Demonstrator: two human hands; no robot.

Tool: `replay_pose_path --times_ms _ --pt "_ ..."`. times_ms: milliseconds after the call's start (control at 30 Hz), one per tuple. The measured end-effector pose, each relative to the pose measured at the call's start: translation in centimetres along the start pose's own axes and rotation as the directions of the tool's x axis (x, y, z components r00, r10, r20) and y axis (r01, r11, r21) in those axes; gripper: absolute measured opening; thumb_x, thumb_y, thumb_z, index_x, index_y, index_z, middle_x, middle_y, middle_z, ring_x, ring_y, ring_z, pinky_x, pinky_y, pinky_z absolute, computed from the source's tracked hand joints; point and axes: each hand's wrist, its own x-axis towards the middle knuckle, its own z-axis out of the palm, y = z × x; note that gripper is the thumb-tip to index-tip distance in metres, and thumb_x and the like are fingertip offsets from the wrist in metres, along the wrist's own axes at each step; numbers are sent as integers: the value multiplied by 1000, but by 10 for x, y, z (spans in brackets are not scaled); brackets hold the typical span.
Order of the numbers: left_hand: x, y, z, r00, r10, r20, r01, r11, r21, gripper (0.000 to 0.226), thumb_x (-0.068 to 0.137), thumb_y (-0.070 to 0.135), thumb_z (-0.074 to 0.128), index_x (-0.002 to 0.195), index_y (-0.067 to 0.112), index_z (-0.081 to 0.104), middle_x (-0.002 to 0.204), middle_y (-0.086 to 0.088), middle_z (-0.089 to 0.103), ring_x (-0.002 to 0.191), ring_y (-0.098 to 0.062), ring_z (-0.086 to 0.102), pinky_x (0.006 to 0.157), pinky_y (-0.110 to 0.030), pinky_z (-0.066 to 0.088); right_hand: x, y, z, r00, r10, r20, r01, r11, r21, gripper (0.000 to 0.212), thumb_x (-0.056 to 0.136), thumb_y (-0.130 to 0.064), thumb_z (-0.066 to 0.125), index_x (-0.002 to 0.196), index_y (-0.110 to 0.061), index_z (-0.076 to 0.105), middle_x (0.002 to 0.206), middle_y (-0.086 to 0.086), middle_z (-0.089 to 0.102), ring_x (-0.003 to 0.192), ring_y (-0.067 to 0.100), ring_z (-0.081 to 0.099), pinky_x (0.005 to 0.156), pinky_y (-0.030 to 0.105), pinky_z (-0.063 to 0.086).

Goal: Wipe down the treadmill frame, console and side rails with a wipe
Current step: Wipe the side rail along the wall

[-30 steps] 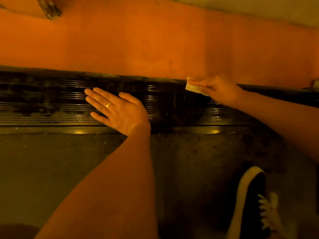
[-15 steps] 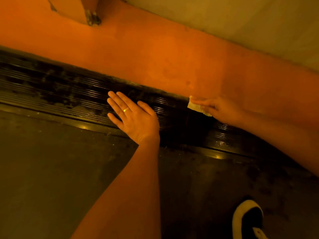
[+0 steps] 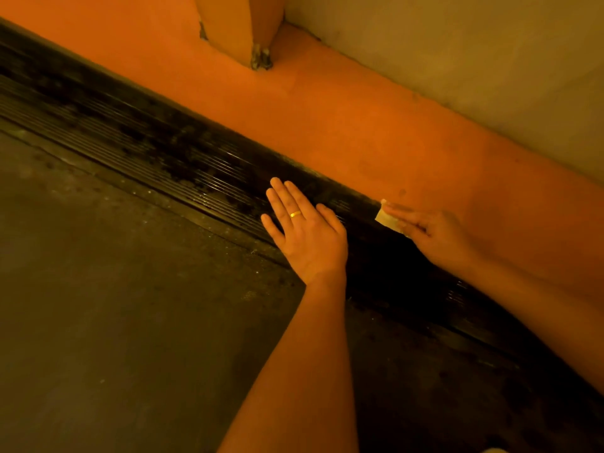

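Since the wipe sits at the far outer edge of the side rail, pinched under the fingers of our right hand with a pale corner poking past the fingertips, we judge the step in hand to be the rail's outer lip, where it meets the orange floor. The thumb is hidden, so we read the grip from the fingers closing over the folded wipe. To do this well we should press the wipe's flat face onto the rail and draw it along the ribs rather than across them, since the grooves run lengthwise and carry dark blotches that a crosswise pass would likely skip. The folded wipe looks small against so much grime, so we should turn it to a clean face often. Just beside it, our left hand lies spread flat on the ribbed rail, fingers straight, a ring on one of them; it braces us, yet it covers a stretch that needs wiping, so it must move as the wipe comes. Nearer us lies the dull belt; beyond the floor stand a post and the wall.
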Motion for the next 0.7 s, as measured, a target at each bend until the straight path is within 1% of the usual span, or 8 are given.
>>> replay_pose_path --times_ms 100,167,233,300,433,567,600,700 --pt "1 1 -1 1000 -8 2 8 1000 -9 64 102 34 32 158 6 20 167 -11 12 155 -25 8 124 -52 8 12 -9 7 1000 1 -6 -1 1000 1 40 101 -6 53 140 -17 54 137 -13 47 86 -31 48 76 -6 37" --pt "0 3 -3 1000 -6 12 6 1000 1 64 102 34 32 158 6 20 167 -11 11 155 -25 8 124 -52 8 25 -18 12 1000 -20 -3 20 1000 -23 40 101 -7 53 140 -17 54 138 -12 47 105 -27 39 83 -11 27" --pt "1 2 -3 1000 -17 17 17 1000 0 64 102 35 32 158 6 20 168 -11 11 155 -24 7 124 -51 7 30 -22 14 999 -46 26 46 999 -28 40 102 -9 52 141 -20 53 141 -12 45 119 -17 33 93 -11 18" --pt "0 2 -1 1000 -12 22 12 1000 9 64 103 35 30 159 6 18 168 -10 9 155 -24 5 124 -51 5 23 -15 7 997 -61 57 62 998 -19 42 102 -9 52 141 -24 52 145 -13 45 129 -11 34 100 -7 19" --pt "1 2 -1 1000 -10 22 9 1000 28 63 103 35 27 159 7 18 168 -10 9 155 -25 5 124 -50 2 4 1 -1 999 -47 20 47 999 -10 42 101 -10 54 139 -27 51 145 -12 46 128 -15 29 98 -8 22" --pt "1 3 -2 1000 -9 26 8 999 36 63 103 35 27 158 7 20 167 -11 11 155 -25 6 124 -51 4 23 -19 12 1000 -24 11 25 1000 -16 40 102 -8 52 139 -21 55 138 -16 46 110 -10 48 84 -9 30" --pt "0 3 -2 1000 -13 25 12 999 34 63 103 35 27 158 7 21 167 -11 12 155 -26 7 124 -52 5 33 -27 15 999 -43 10 43 999 -19 39 102 -7 52 139 -19 56 140 -13 48 108 -9 52 85 -8 31" --pt "2 3 0 1000 -14 20 14 999 35 62 103 35 27 158 7 22 167 -11 12 155 -26 7 124 -52 6 53 -37 21 993 -105 46 105 994 12 38 102 -8 53 138 -17 57 144 -4 52 124 1 51 99 0 31"
